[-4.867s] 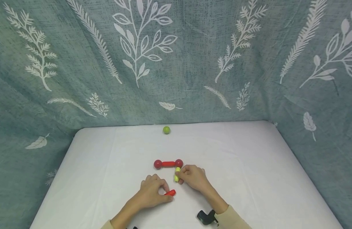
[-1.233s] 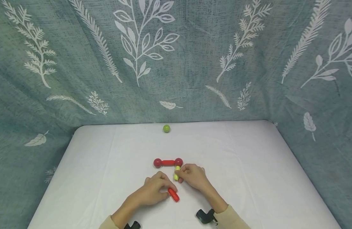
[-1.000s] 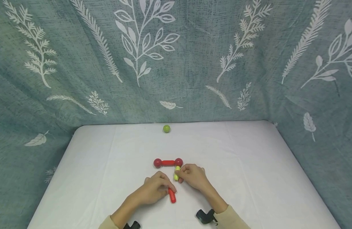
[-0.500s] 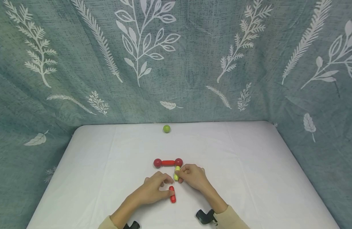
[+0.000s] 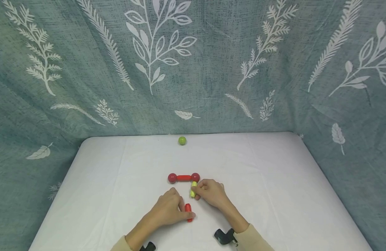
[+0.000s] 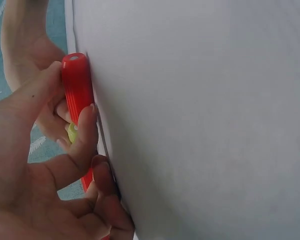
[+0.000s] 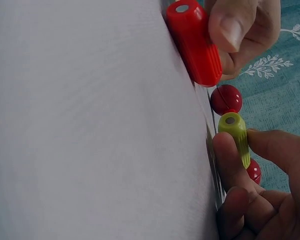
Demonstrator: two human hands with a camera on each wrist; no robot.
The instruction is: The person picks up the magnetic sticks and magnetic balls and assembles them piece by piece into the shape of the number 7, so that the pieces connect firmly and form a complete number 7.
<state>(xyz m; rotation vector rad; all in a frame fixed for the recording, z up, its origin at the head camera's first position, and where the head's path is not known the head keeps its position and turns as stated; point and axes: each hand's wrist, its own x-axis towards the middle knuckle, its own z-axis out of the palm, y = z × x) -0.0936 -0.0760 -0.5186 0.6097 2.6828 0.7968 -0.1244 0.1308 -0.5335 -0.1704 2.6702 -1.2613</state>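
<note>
My left hand (image 5: 169, 209) pinches a ribbed red magnetic rod (image 5: 188, 208) between thumb and forefinger, seen closely in the left wrist view. The rod points away from me, below the yellow-green one and apart from it. With thumb and fingertips my right hand (image 5: 213, 192) holds the yellow-green magnetic rod (image 7: 234, 131), whose far end meets a dark red ball (image 5: 195, 177). A second red rod (image 5: 184, 178) joins that ball to another dark red ball (image 5: 172, 178) on the left. Grey metal discs show on the near rod ends in the right wrist view.
A green ball (image 5: 182, 140) lies near the far edge of the white-covered table (image 5: 259, 167). Behind the table hangs a green leaf-patterned curtain (image 5: 205, 69). Black wrist devices (image 5: 224, 237) sit at both forearms.
The lower red rod has swung from slanting sideways to pointing away from me. Half a second ago the left fingertips were spread off it; now they close on it. The right hand stays put.
</note>
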